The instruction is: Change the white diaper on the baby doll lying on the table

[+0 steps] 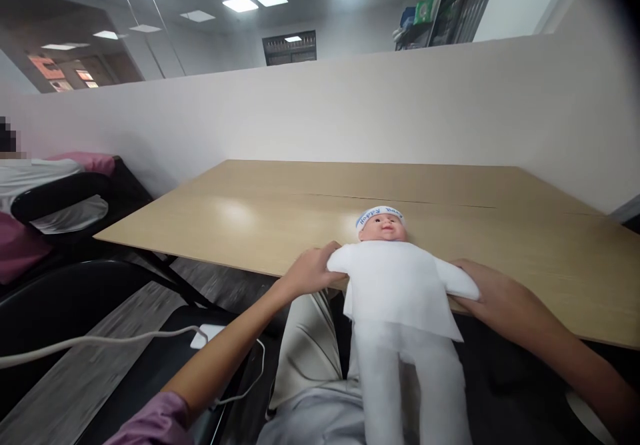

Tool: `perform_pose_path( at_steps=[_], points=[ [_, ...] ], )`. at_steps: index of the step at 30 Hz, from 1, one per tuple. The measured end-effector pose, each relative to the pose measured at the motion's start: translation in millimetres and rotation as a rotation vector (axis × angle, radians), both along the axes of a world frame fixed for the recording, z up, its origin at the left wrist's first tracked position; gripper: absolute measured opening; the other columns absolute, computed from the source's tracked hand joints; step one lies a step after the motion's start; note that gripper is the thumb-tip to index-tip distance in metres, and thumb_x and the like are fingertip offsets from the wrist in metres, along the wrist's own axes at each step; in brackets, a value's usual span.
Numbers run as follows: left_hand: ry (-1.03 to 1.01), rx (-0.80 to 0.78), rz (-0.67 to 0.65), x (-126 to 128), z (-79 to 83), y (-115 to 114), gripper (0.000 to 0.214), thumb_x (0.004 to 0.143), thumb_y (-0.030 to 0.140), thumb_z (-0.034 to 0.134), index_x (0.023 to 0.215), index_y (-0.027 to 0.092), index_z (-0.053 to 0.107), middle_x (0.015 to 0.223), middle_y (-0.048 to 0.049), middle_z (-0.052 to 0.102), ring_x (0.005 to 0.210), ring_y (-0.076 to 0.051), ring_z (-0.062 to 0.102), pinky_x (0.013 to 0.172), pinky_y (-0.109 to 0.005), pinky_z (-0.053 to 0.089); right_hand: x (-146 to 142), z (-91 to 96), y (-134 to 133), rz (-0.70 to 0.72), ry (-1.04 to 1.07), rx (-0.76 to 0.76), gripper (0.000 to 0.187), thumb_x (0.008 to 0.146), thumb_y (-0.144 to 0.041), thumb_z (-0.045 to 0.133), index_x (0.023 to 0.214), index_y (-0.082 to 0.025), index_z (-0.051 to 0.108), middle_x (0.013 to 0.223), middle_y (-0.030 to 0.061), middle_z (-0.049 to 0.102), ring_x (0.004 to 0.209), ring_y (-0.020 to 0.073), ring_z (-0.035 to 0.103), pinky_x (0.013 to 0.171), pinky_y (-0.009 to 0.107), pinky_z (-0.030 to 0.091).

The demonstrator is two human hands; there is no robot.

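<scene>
Item: doll (400,285), soft-bodied, in a white suit with a white headband (379,214) lettered in blue. It lies face up at the near edge of the tabletop (250,218). Its head and shoulders rest on the wood and its legs hang off the edge over the person's lap.

Left hand (307,272): fingers curled and pinching the end of one doll sleeve, which is drawn out sideways.

Right hand (493,295): touches the end of the other sleeve (fingertips hidden behind the cloth, so I cannot tell whether it grips or only supports).

Surroundings: a pale partition wall (300,112) behind the tabletop. A white cable (100,340) crosses the floor at lower left. A black chair (55,192) stands at far left, and another person sits partly in view beyond it.
</scene>
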State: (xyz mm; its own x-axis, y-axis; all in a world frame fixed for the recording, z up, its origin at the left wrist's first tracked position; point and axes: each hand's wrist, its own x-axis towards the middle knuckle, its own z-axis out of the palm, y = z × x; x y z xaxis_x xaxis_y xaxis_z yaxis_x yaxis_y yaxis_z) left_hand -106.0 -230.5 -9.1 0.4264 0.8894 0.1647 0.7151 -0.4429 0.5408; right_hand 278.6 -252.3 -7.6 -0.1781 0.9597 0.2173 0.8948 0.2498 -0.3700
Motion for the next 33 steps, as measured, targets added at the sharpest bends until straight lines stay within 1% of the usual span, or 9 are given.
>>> perform_pose_path(
  at_steps=[3, 7, 11, 14, 17, 21, 25, 29, 33],
  points=[
    [0.043, -0.023, 0.004, 2.1, -4.5, 13.8, 0.045, 0.086, 0.047, 0.069, 0.125, 0.025, 0.062, 0.108, -0.0061, 0.078, 0.096, -0.033, 0.073, 0.075, -0.036, 0.05, 11.7, -19.3, 10.2, 0.052, 0.008, -0.108, 0.026, 0.091, -0.054, 0.059, 0.097, -0.031, 0.07, 0.105, 0.0056, 0.078, 0.091, 0.0321, 0.071, 0.068, 0.038, 0.053],
    [0.064, -0.037, 0.034, -6.2, -12.8, 28.2, 0.049, 0.085, 0.044, 0.072, 0.128, 0.024, 0.06, 0.114, -0.0076, 0.076, 0.099, -0.033, 0.072, 0.078, -0.038, 0.052, 22.8, -40.8, 20.3, 0.044, 0.097, -0.102, 0.039, 0.092, -0.066, 0.055, 0.101, -0.032, 0.071, 0.106, 0.0078, 0.077, 0.093, 0.035, 0.071, 0.074, 0.044, 0.058],
    [0.1, 0.037, 0.086, -28.1, -21.7, 44.9, 0.053, 0.088, 0.066, 0.067, 0.12, 0.023, 0.063, 0.112, -0.0096, 0.073, 0.104, -0.033, 0.068, 0.084, -0.042, 0.051, 32.0, -54.1, 33.5, 0.044, 0.155, -0.087, 0.039, 0.093, -0.065, 0.058, 0.111, -0.033, 0.071, 0.11, 0.008, 0.077, 0.097, 0.0366, 0.072, 0.077, 0.047, 0.06],
    [0.113, 0.094, 0.084, -41.8, -30.1, 68.2, 0.056, 0.091, 0.071, 0.061, 0.12, 0.023, 0.063, 0.111, -0.0095, 0.072, 0.105, -0.032, 0.066, 0.088, -0.043, 0.05, 30.6, -59.3, 54.0, 0.048, 0.186, -0.059, 0.033, 0.095, -0.062, 0.057, 0.11, -0.036, 0.07, 0.108, 0.0065, 0.077, 0.096, 0.039, 0.073, 0.076, 0.051, 0.06],
    [0.126, 0.123, 0.026, -48.3, -38.2, 104.1, 0.056, 0.092, 0.071, 0.061, 0.119, 0.022, 0.063, 0.111, -0.0095, 0.072, 0.102, -0.03, 0.066, 0.09, -0.043, 0.05, 25.8, -61.7, 88.7, 0.063, 0.178, -0.014, 0.033, 0.096, -0.061, 0.053, 0.108, -0.035, 0.069, 0.105, 0.0069, 0.077, 0.094, 0.0396, 0.072, 0.076, 0.051, 0.059],
    [0.098, 0.129, -0.025, -51.2, -45.6, 162.0, 0.055, 0.091, 0.069, 0.063, 0.119, 0.022, 0.063, 0.11, -0.0091, 0.072, 0.101, -0.029, 0.066, 0.088, -0.04, 0.051, 24.7, -66.3, 149.4, 0.052, 0.075, -0.015, 0.04, 0.096, -0.064, 0.053, 0.106, -0.029, 0.068, 0.102, 0.0081, 0.077, 0.09, 0.0349, 0.072, 0.074, 0.044, 0.055],
    [0.082, 0.135, 0.001, -51.5, -49.4, 217.6, 0.052, 0.09, 0.069, 0.063, 0.113, 0.022, 0.064, 0.108, -0.008, 0.072, 0.097, -0.029, 0.067, 0.082, -0.038, 0.051, 25.9, -73.0, 208.6, 0.027, 0.033, 0.006, 0.04, 0.095, -0.063, 0.054, 0.111, -0.028, 0.068, 0.107, 0.006, 0.078, 0.092, 0.0318, 0.072, 0.073, 0.039, 0.052],
    [0.065, 0.17, 0.018, -51.6, -52.0, 266.6, 0.055, 0.09, 0.07, 0.062, 0.114, 0.021, 0.065, 0.112, -0.0093, 0.073, 0.101, -0.03, 0.066, 0.086, -0.04, 0.051, 22.0, -77.6, 260.4, 0.017, 0.028, 0.072, 0.032, 0.091, -0.049, 0.059, 0.114, -0.027, 0.065, 0.108, 0.0062, 0.077, 0.091, 0.0305, 0.072, 0.073, 0.038, 0.052],
    [0.065, 0.237, 0.097, -54.2, -56.6, 309.5, 0.06, 0.089, 0.071, 0.062, 0.122, 0.021, 0.063, 0.116, -0.0106, 0.072, 0.106, -0.031, 0.064, 0.092, -0.042, 0.049, 16.7, -82.1, 306.8, -0.018, 0.029, 0.179, 0.049, 0.083, -0.042, 0.064, 0.127, -0.024, 0.057, 0.115, 0.01, 0.075, 0.092, 0.0315, 0.071, 0.076, 0.039, 0.052]
  ],
)
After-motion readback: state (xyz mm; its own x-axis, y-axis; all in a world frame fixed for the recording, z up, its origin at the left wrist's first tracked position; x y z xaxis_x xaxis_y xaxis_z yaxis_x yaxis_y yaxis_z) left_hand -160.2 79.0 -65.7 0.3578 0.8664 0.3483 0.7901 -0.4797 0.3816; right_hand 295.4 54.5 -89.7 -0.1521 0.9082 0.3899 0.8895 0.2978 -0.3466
